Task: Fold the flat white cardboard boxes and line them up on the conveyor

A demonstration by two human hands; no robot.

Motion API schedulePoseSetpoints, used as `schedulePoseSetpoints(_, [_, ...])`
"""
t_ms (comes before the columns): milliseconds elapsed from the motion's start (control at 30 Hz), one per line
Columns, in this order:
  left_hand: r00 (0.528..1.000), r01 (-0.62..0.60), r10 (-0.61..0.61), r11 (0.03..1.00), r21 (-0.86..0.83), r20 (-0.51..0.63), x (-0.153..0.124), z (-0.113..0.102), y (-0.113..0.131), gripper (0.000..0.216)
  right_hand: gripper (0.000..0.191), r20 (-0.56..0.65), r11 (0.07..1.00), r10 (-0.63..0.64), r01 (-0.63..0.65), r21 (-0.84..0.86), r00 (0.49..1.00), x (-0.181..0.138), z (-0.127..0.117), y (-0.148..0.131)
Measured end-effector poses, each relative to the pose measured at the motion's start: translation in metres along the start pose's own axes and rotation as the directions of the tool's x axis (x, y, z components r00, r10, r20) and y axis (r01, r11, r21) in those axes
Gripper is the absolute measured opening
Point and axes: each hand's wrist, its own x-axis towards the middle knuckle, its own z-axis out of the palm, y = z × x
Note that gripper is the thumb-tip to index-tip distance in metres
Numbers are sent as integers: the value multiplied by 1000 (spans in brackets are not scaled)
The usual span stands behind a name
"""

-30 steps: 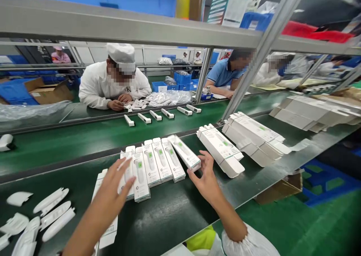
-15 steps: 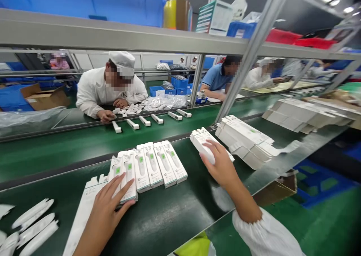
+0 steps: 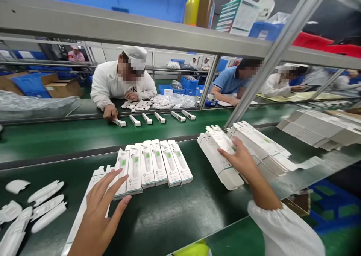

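Observation:
My left hand (image 3: 104,207) is open, its fingers spread at the near left end of a row of printed white boxes (image 3: 146,163). The fingertips overlap the leftmost box, and I cannot tell whether they press on it. Partly behind this hand lies a long flat white carton (image 3: 84,207). My right hand (image 3: 242,160) has its thumb and fingers apart over a flattened white carton (image 3: 216,160), appearing to touch its right side. Right beside that hand is a stack of folded cartons (image 3: 261,143).
White plastic shell pieces (image 3: 46,207) lie at the left of the green work surface (image 3: 175,211). Across the green belt (image 3: 70,133), a co-worker's hand (image 3: 110,113) touches one of several white devices (image 3: 160,117). A metal post (image 3: 270,67) and shelf (image 3: 113,30) stand ahead.
The view has shifted, moving the scene right. The carton by my right hand now shows a broader flat face. My left hand's fingers sit farther off the boxes. The co-worker's hand has moved over a device.

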Motion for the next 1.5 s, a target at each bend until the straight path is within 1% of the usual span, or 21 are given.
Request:
schedulePoseSetpoints(33, [997, 72, -73, 995, -72, -13, -2, -1, 10, 41, 113, -35, 1000, -9, 10, 30, 999, -10, -5, -11])
schedulePoseSetpoints(100, [977, 213, -201, 947, -242, 71, -6, 3, 35, 42, 130, -67, 989, -30, 39, 141, 997, -46, -10, -41])
schedulePoseSetpoints(133, [960, 276, -242, 900, -337, 141, -7, 8, 50, 45, 128, -14, 931, -38, 41, 364, 999, -71, -9, -60])
schedulePoseSetpoints(167, [939, 332, -253, 841, -428, 231, -8, 14, 64, 50, 116, 85, 818, -32, -22, 575, 996, -98, -7, -79])
schedulePoseSetpoints(200, [920, 376, -247, 773, -512, 303, -9, 21, 79, 55, 96, 233, 715, -27, -144, 684, 972, -125, -2, -96])
schedulePoseSetpoints(267, [875, 469, -254, 650, -598, 411, -9, 30, 104, 62, 57, 487, 614, -120, -320, 721, 865, -171, 8, -123])
schedulePoseSetpoints(300, [854, 507, -261, 614, -605, 450, -9, 32, 113, 64, 55, 548, 561, -169, -378, 737, 819, -187, 13, -129])
schedulePoseSetpoints(400, [756, 613, -218, 568, -550, 617, -9, 24, 123, 65, 57, 652, 484, -358, -465, 742, 668, -200, 23, -125])
schedulePoseSetpoints(500, [649, 667, -149, 584, -463, 746, -12, 12, 113, 69, 77, 583, 358, -578, -464, 810, 572, -184, 35, -108])
schedulePoseSetpoints(567, [685, 605, -135, 653, -456, 716, -17, 11, 104, 82, 89, 513, 247, -609, -469, 848, 606, -177, 47, -103])
schedulePoseSetpoints(633, [756, 483, -99, 751, -450, 647, -23, 15, 96, 103, 92, 493, 168, -516, -481, 860, 701, -176, 58, -104])
schedulePoseSetpoints(700, [776, 410, -86, 822, -396, 624, -29, 20, 91, 119, 103, 488, 137, -410, -477, 868, 770, -178, 65, -107])
schedulePoseSetpoints(800, [722, 474, -186, 835, -281, 666, -34, 24, 87, 125, 126, 495, 225, -408, -441, 869, 767, -182, 68, -109])
schedulePoseSetpoints(900, [669, 564, -213, 770, -299, 712, -31, 25, 91, 130, 123, 519, 295, -441, -428, 854, 733, -183, 69, -109])
schedulePoseSetpoints(1000, [656, 626, -177, 671, -397, 734, -22, 22, 106, 120, 113, 464, 189, -449, -426, 885, 764, -189, 70, -113])
schedulePoseSetpoints(1100, [698, 569, -198, 738, -364, 689, -16, 17, 119, 107, 107, 384, 88, -464, -390, 917, 798, -195, 66, -117])
schedulePoseSetpoints(1200, [749, 457, -212, 852, -257, 627, -19, 17, 121, 72, 69, 471, 178, -383, -437, 882, 795, -196, 59, -117])
schedulePoseSetpoints(1267, [781, 414, -235, 888, -199, 579, -25, 21, 118, 39, 46, 533, 259, -239, -475, 841, 812, -195, 56, -116])
schedulePoseSetpoints(1300, [805, 398, -241, 897, -194, 542, -28, 23, 116, 36, 42, 529, 289, -168, -472, 833, 832, -195, 56, -116])
schedulePoseSetpoints(1400, [883, 330, -207, 912, -243, 422, -33, 25, 110, 43, 44, 455, 321, -118, -400, 858, 882, -197, 55, -118])
schedulePoseSetpoints(1500, [904, 246, -132, 939, -241, 406, -35, 23, 101, 32, 68, 401, 243, -263, -342, 908, 878, -202, 48, -124])
